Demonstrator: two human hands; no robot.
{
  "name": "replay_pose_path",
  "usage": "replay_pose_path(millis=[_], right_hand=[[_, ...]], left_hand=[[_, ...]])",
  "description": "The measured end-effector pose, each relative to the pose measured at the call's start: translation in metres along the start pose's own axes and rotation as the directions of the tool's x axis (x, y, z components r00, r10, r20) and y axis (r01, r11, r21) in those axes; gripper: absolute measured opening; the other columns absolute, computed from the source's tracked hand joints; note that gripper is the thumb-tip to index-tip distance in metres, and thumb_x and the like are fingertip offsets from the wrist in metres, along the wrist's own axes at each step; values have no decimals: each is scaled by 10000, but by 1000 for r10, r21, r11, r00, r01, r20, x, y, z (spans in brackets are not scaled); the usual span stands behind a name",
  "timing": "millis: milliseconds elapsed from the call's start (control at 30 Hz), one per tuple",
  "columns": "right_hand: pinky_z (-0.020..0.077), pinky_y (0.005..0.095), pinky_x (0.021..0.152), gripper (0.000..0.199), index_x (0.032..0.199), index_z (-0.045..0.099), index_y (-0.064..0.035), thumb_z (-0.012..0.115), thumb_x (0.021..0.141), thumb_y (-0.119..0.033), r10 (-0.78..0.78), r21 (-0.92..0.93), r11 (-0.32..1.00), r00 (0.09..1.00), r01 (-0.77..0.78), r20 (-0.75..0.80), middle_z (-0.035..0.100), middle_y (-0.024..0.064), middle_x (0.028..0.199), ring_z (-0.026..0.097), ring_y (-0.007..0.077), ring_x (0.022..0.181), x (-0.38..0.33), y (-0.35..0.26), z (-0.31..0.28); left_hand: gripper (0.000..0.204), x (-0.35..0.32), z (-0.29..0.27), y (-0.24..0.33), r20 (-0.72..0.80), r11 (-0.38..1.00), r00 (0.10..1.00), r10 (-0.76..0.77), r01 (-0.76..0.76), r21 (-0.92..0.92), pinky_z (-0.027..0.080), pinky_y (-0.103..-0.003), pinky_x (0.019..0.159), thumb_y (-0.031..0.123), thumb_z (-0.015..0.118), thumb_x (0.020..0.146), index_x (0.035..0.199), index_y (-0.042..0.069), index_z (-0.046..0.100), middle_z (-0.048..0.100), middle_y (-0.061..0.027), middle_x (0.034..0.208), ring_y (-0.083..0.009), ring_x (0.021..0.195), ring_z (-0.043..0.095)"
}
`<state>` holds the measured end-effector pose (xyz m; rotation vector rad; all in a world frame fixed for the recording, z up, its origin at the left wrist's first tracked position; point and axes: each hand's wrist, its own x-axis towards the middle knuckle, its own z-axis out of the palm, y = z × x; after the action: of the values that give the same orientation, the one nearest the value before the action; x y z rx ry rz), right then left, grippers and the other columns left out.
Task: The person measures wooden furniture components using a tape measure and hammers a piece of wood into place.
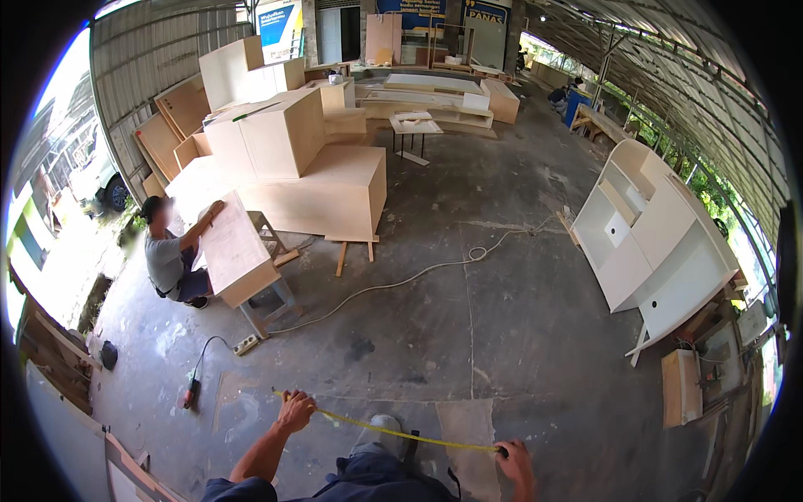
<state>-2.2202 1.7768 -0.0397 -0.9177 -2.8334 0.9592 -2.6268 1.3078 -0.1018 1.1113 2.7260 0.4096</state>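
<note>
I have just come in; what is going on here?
The person's left hand and right hand hold a narrow yellow tape measure stretched between them. Ahead, to the left, a co-worker in a grey shirt reaches onto a pale wooden box. A red-and-black corded tool lies on the grey concrete floor.

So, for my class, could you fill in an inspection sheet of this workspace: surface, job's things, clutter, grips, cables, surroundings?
Surface: grey floor, stained and cracked.
Job's things: yellow tape, drawn out between the grips.
Clutter: tool on the floor at left; kind unclear.
Grips: left grip closed on the tape near one end; right grip closed on its dark case.
Cables: pale cord crosses the floor, looped once; dark lead between power strip and tool.
Surroundings: person at a wooden panel, left; wooden box beyond; white cabinet, right.
</note>
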Motion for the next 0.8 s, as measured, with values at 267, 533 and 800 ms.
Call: replay_pose_path(millis=[267,533,800], right_hand=[[454,473,933,305,1088,689,-174,716,790,-233,-8,-26,1000,997,10,77,574,140,1085,535,365,1062,284,30,-26],[467,455,904,291,1043,683,-107,732,756,-112,99,-49,992,954,-117,-284,570,128,1022,529,355,1036,470,79,-143],[560,387,569,210,1006,739,-92,628,865,-203,556,142,731,703,-668,444,702,96,927,662,244,675,666,141,-212]], left_hand=[[71,177,46,40,-107,924,921,-376,362,-125,281,-494,944,158,648,836,890,182,687,568,-73,963,-276,1035,501],[143,547,24,122,-258,998,964,-59,59,-9,311,-506,965,188,662,764,898,138,667,545,-93,991,-310,1068,468],[516,874,57,217,-258,893,859,-442,395,-214,195,-552,1120,200,697,776,1273,139,574,285,-239,1495,-410,1434,181]])
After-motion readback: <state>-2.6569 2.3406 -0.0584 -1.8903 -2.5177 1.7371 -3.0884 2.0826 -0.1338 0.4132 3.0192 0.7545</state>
